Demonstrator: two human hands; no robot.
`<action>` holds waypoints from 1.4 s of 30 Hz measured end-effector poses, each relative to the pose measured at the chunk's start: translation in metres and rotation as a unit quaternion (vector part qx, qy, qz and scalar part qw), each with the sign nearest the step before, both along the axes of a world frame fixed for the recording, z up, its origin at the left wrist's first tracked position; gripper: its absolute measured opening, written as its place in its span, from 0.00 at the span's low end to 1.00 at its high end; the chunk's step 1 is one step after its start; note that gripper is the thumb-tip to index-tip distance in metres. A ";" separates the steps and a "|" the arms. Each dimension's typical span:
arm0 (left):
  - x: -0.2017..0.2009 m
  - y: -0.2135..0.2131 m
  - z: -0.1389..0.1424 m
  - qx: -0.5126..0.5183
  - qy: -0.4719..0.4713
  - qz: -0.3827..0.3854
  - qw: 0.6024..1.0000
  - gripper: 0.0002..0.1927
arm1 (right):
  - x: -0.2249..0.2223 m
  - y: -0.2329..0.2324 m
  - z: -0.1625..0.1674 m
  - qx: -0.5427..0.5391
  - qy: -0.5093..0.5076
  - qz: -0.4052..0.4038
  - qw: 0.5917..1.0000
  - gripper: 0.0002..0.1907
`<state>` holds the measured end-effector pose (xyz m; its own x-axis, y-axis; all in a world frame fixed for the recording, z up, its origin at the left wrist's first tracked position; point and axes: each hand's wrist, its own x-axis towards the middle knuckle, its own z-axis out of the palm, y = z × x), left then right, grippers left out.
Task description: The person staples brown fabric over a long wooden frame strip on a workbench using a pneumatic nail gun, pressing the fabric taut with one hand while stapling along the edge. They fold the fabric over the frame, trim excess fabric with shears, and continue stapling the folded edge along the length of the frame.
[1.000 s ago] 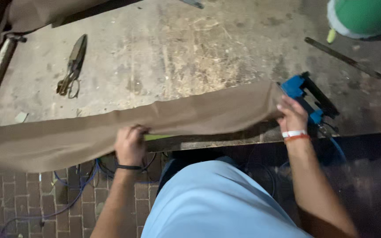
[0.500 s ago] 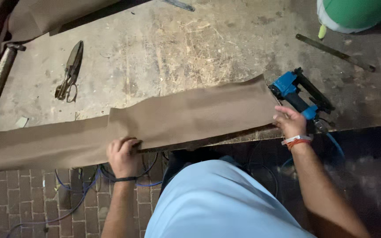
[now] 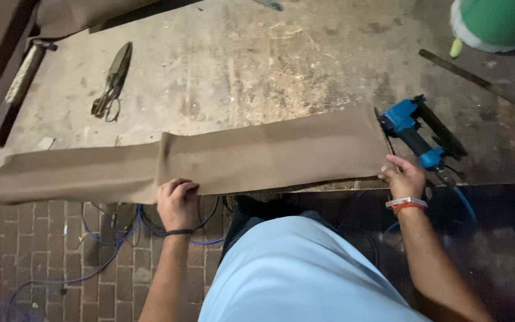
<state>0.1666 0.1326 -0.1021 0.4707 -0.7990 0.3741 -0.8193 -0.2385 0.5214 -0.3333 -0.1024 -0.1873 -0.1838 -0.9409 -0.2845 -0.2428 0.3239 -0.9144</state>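
The brown strip (image 3: pixel 239 158) lies lengthwise along the bench's (image 3: pixel 257 65) near edge, my left hand (image 3: pixel 178 204) gripping its near edge about mid-length and my right hand (image 3: pixel 405 177) pinching its right end beside the blue stapler (image 3: pixel 418 134).

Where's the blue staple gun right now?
In the head view the blue staple gun lies on the worktable at the right, just past the right end of the brown fabric strip, directly above the right hand.
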 end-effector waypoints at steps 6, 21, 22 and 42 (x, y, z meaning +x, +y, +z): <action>0.012 0.016 -0.016 0.032 0.008 0.001 0.999 0.11 | 0.035 0.013 0.015 -0.166 0.379 0.131 0.901 0.17; 0.166 0.125 -0.020 0.026 0.075 0.213 0.974 0.16 | 0.375 0.100 0.117 -0.108 0.174 0.522 0.828 0.13; 0.194 0.133 -0.024 0.024 0.076 0.226 0.971 0.15 | 0.399 0.111 0.118 -0.108 0.171 0.527 0.826 0.14; 0.750 0.201 -0.073 0.087 0.220 0.340 0.910 0.22 | 0.640 0.213 0.010 -0.206 0.411 0.401 0.792 0.38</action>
